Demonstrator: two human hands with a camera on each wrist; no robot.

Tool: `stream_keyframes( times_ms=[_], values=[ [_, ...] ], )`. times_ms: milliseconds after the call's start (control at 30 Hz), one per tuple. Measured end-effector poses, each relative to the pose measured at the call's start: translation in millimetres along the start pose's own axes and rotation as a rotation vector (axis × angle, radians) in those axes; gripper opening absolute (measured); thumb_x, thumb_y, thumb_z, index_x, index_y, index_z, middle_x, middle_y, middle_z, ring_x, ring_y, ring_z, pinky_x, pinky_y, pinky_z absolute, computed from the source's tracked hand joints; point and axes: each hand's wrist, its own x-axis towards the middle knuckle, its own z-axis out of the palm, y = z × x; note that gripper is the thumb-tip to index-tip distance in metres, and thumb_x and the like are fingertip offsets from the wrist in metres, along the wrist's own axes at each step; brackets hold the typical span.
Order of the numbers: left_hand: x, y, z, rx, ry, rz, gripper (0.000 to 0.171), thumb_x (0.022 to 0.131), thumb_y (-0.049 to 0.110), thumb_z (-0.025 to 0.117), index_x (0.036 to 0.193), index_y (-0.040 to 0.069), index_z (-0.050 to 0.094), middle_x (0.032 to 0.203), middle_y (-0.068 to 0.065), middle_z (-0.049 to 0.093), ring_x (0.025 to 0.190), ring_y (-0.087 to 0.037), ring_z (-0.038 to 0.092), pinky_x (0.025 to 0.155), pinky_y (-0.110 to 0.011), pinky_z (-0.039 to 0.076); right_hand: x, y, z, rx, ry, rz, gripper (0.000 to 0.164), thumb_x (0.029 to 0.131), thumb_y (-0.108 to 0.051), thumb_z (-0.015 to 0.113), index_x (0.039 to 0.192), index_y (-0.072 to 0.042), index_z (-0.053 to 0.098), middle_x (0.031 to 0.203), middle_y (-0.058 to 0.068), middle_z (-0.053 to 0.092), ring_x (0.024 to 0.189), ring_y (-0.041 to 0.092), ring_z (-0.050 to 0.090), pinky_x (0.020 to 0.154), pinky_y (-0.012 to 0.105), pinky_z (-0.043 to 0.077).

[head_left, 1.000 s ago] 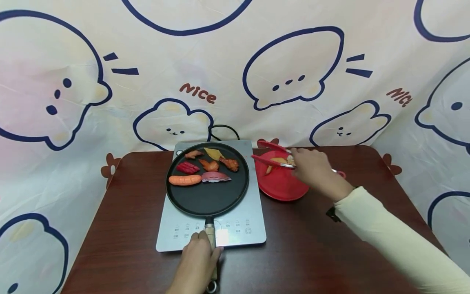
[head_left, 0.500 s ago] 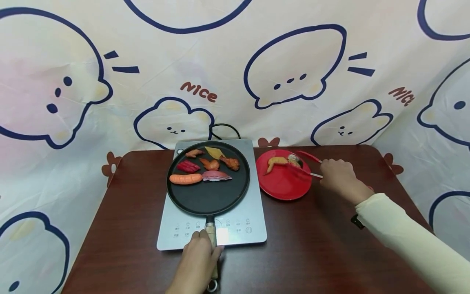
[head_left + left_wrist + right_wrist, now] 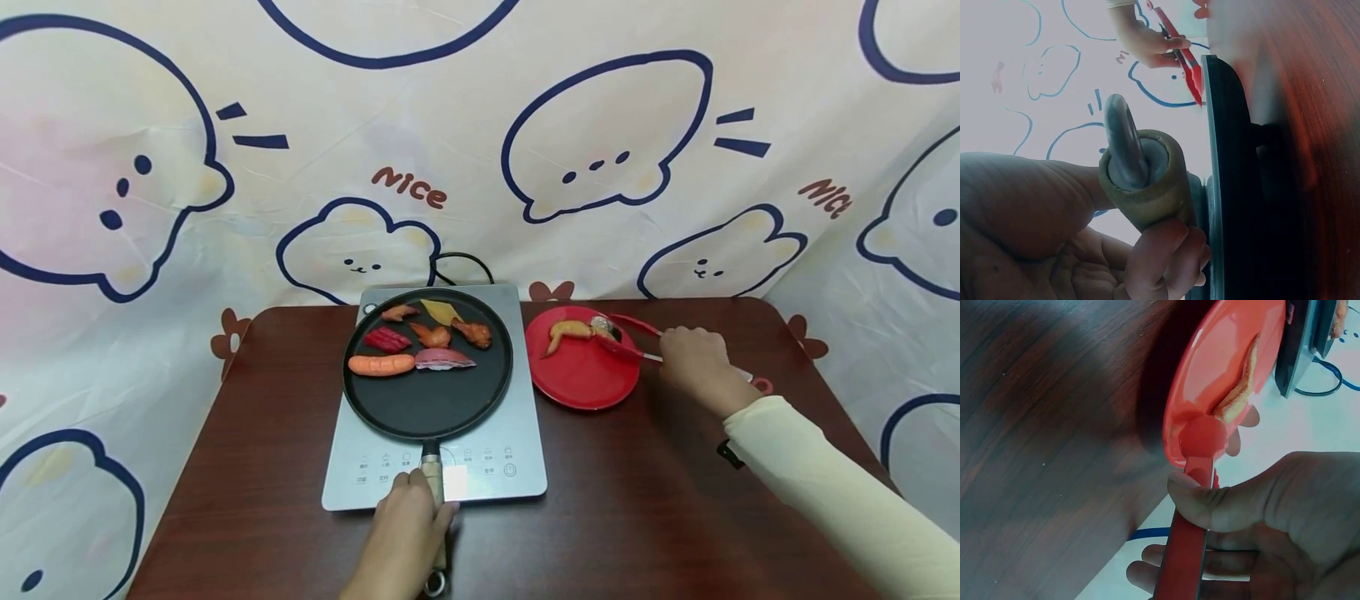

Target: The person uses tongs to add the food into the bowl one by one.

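Note:
My left hand (image 3: 405, 529) grips the wooden handle (image 3: 432, 473) of a black frying pan (image 3: 420, 412); in the left wrist view fingers curl under the handle (image 3: 1166, 194) below its metal ring. Red-tipped tongs (image 3: 651, 357) are held in my right hand (image 3: 697, 367), thumb on one arm in the right wrist view. Their tips are spread over the right side of a red plate (image 3: 585, 387). Between them lies a small dark-and-whitish food piece (image 3: 606, 327), partly hidden. It touches a golden chicken wing (image 3: 566, 330), which lies to its left on the plate.
The pan sits on a silver induction cooktop (image 3: 337, 479). In it lie a sausage (image 3: 381, 365), a sushi piece (image 3: 444, 358), a drumstick (image 3: 474, 334), a red meat piece (image 3: 387, 339) and other food. A patterned cloth (image 3: 465, 125) hangs behind the brown table (image 3: 262, 458).
My right hand and the tongs have drawn back to the right, from over the wing to the plate's right edge. My left hand stays on the handle.

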Motion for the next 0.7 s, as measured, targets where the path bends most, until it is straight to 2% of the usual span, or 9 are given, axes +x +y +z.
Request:
stream_keyframes(
  times_ms=[167,400,533,700],
  values=[
    [-0.6,-0.5,0.1,-0.014,0.005,0.002,0.048,0.077,0.022,0.078,0.100,-0.015,0.059,0.077,-0.012,0.052,0.064,-0.021,0.056,0.059,-0.036,0.053,2,5,4,0.004,0.033,-0.002,0.029,0.078,-0.021,0.072,0.089,0.005,0.066,0.066,0.009,0.058,0.058,0.024,0.053,0.050,0.038,0.051],
    [-0.7,-0.5,-0.1,-0.012,0.012,0.005,0.047,0.076,0.021,0.079,0.099,-0.015,0.059,0.077,-0.012,0.052,0.064,-0.020,0.056,0.058,-0.036,0.052,4,9,9,0.012,0.035,0.010,0.035,0.077,-0.020,0.074,0.096,0.007,0.065,0.067,0.010,0.058,0.057,0.023,0.053,0.048,0.034,0.050],
    [-1.2,-0.7,-0.2,-0.014,0.015,0.007,0.047,0.076,0.022,0.079,0.099,-0.014,0.060,0.077,-0.012,0.053,0.064,-0.021,0.057,0.058,-0.037,0.053,3,10,10,-0.011,0.056,-0.006,0.027,0.080,-0.017,0.071,0.093,0.006,0.065,0.068,0.010,0.058,0.058,0.024,0.052,0.050,0.037,0.051],
    [-1.5,-1.3,0.0,-0.014,0.024,0.011,0.046,0.076,0.022,0.079,0.098,-0.014,0.060,0.077,-0.011,0.053,0.065,-0.022,0.058,0.059,-0.038,0.053,0,14,10,0.008,0.071,-0.002,0.033,0.075,-0.017,0.075,0.095,0.007,0.065,0.068,0.011,0.059,0.057,0.023,0.051,0.049,0.037,0.051]
  ],
)
